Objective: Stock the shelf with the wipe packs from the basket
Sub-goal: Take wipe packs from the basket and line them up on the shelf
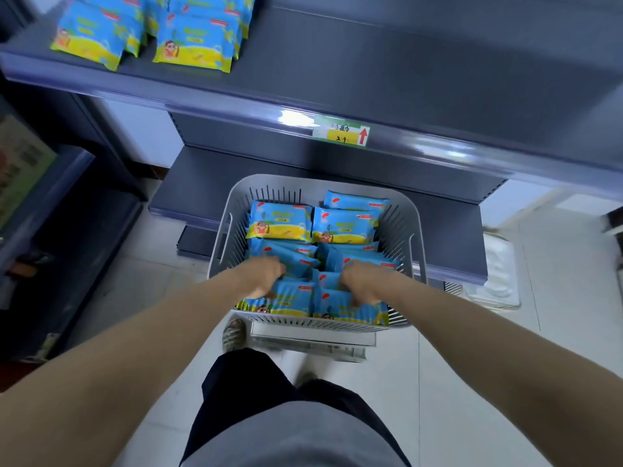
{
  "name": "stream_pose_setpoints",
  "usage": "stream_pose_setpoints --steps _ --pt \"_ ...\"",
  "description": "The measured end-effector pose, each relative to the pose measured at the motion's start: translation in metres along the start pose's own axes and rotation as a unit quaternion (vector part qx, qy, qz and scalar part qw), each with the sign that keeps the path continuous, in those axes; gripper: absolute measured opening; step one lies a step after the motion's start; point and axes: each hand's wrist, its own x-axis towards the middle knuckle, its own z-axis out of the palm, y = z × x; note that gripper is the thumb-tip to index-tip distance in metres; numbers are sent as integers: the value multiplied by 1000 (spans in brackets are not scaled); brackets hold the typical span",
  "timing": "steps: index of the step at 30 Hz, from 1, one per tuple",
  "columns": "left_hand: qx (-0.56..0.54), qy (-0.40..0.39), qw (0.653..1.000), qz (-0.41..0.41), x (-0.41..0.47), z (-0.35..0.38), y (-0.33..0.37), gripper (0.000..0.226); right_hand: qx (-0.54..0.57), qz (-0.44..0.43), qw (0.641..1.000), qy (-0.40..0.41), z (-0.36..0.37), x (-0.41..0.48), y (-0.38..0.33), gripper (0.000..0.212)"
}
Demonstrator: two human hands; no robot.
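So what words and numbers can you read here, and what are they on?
"湿巾": price tag on the shelf edge; characters before it blurred.
"29": handwritten on the tag's yellow part, beside a red up arrow.
Wipe packs on shelf and in basket: print too blurred.

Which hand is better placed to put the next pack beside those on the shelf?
Left, probably. The stocked packs lie at the shelf's left end, above the left hand; the right hand would cross over.

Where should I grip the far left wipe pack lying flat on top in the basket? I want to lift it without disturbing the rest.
Take the wipe pack by its two short side edges, coming straight down from above. It lies flat, face up, and the basket wall likely blocks a sideways reach.
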Motion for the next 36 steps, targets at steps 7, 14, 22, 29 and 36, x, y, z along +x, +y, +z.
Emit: stream_pose_setpoints --steps 7,14,22,29,36 --pt "-80 11 997 0 -10 -36 -5 28 112 -7 993 21 -35 -26 16 16" --pt "-90 189 978 17 -58 -150 -24 25 112 8 970 214 -158 -78 57 14" --pt "-134 348 928 -6 -102 -267 -91 26 145 30 911 386 -296 -88 75 16" --pt "-115 404 908 -13 -92 -333 -146 27 104 137 886 432 -369 -27 97 18" --pt "-148 365 916 71 -25 -382 -137 28 153 195 868 429 -425 23 136 17"
